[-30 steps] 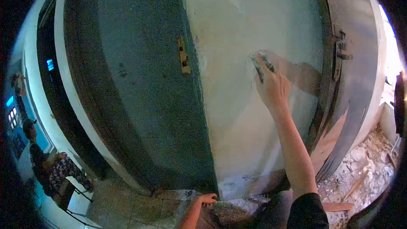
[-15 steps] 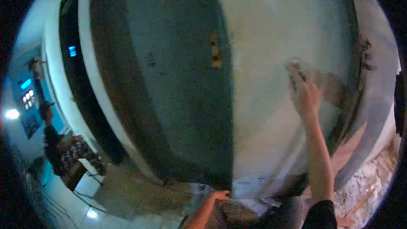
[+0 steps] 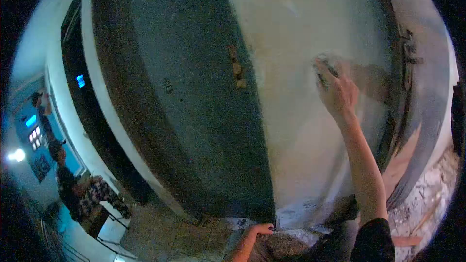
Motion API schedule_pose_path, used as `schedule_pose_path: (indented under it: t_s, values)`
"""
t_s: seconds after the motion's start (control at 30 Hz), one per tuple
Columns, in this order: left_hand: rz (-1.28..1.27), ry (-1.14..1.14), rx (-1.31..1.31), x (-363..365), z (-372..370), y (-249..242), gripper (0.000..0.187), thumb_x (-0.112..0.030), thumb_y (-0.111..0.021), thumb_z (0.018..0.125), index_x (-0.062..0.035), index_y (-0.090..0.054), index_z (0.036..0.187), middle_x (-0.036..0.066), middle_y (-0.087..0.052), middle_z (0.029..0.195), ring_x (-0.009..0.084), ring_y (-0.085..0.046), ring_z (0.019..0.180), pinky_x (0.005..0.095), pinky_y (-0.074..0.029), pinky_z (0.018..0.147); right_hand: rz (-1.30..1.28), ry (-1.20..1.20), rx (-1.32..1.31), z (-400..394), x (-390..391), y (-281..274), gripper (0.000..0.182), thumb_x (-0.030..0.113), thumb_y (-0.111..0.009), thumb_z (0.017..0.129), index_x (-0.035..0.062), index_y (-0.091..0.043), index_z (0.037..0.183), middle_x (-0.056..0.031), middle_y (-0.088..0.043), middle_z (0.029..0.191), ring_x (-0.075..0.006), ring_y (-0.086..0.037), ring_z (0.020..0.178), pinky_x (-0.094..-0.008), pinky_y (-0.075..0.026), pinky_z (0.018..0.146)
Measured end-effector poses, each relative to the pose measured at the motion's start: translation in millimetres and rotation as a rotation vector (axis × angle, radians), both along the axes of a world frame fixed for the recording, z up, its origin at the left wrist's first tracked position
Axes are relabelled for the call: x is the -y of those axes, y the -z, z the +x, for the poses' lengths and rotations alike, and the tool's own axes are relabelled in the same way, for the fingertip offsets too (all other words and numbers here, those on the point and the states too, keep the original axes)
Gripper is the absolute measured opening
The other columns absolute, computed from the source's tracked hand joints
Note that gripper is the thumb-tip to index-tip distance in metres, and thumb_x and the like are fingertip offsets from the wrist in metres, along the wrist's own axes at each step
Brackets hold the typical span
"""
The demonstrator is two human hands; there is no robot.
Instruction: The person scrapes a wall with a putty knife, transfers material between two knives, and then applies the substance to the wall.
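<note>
My right hand (image 3: 338, 91) is pressed to the pale face of the door (image 3: 301, 131), at mid height. Its fingers close around a small, crumpled-looking dark and light pad (image 3: 324, 69), which lies flat to the surface; blur hides its exact kind. Low down, my left hand (image 3: 263, 228) grips the door's bottom corner, where the pale face meets the dark green one. A worn lock plate (image 3: 237, 68) sits beside the vertical edge between these two faces.
A metal latch (image 3: 410, 51) is on the frame at right. Rubble and broken plaster (image 3: 432, 189) lie at lower right. At far left, a seated person (image 3: 73, 184) is near a bright lamp (image 3: 18, 155). A tiled floor (image 3: 165, 228) runs below.
The view has tilted and shifted a little. My right hand, still holding the pad, has moved slightly up and left over the pale face. My left hand stays at the bottom corner.
</note>
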State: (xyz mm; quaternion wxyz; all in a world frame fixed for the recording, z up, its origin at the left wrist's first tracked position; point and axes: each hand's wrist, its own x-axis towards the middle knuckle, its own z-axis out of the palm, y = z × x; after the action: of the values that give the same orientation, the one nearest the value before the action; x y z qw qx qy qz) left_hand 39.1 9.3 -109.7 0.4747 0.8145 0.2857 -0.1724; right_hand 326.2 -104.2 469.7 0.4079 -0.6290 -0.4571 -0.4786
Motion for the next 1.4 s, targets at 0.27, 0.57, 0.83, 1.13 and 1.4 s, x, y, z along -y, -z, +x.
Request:
schedule_pose_path:
  t_s: [0.27,0.57,0.83,1.13,1.4]
  values:
    - [-0.048,-0.025,0.089,-26,-4,54,0.057,-0.033,-0.057,0.085,-0.0119,-0.033,0.131,0.01,-0.057,0.074,0.0149,-0.051,0.048,0.0324,-0.041,0.042,-0.026,-0.024,-0.047,-1,9,17,0.047,0.02,-0.064,0.077,0.0309,-0.053,0.121,-0.0109,-0.051,0.112,-0.0292,-0.06,0.083,-0.0381,-0.051,0.065]
    - [-0.083,-0.015,-0.027,1,-6,-22,0.05,-0.033,-0.054,0.085,-0.0098,-0.038,0.127,0.009,-0.059,0.079,0.015,-0.053,0.057,0.0326,-0.043,0.051,-0.027,-0.031,-0.048,5,2,22,0.044,0.024,-0.062,0.079,0.0343,-0.053,0.12,-0.0106,-0.052,0.109,-0.0286,-0.061,0.077,-0.0375,-0.051,0.059]
    - [-0.05,-0.058,-0.062,15,9,-37,0.054,-0.031,-0.057,0.084,-0.0107,-0.035,0.128,0.008,-0.059,0.075,0.0152,-0.052,0.054,0.0313,-0.041,0.046,0.098,-0.067,0.012,12,-3,25,0.042,0.025,-0.061,0.079,0.0318,-0.053,0.12,-0.0104,-0.054,0.111,-0.0286,-0.061,0.083,-0.0385,-0.052,0.062]
    - [-0.02,-0.037,-0.06,8,4,-19,0.049,-0.029,-0.055,0.085,-0.0139,-0.036,0.128,0.009,-0.061,0.079,0.0153,-0.053,0.053,0.0319,-0.043,0.045,0.018,-0.034,-0.053,1,-2,42,0.045,0.028,-0.063,0.078,0.0305,-0.052,0.122,-0.0119,-0.053,0.113,-0.0315,-0.056,0.093,-0.0395,-0.05,0.069]
    - [-0.058,-0.077,0.019,3,3,6,0.044,-0.028,-0.056,0.084,-0.0114,-0.041,0.121,0.009,-0.058,0.072,0.017,-0.052,0.054,0.0324,-0.04,0.045,-0.048,-0.081,-0.05,-4,-3,33,0.046,0.024,-0.062,0.079,0.0273,-0.05,0.124,-0.0146,-0.049,0.117,-0.0347,-0.055,0.094,-0.041,-0.05,0.073]
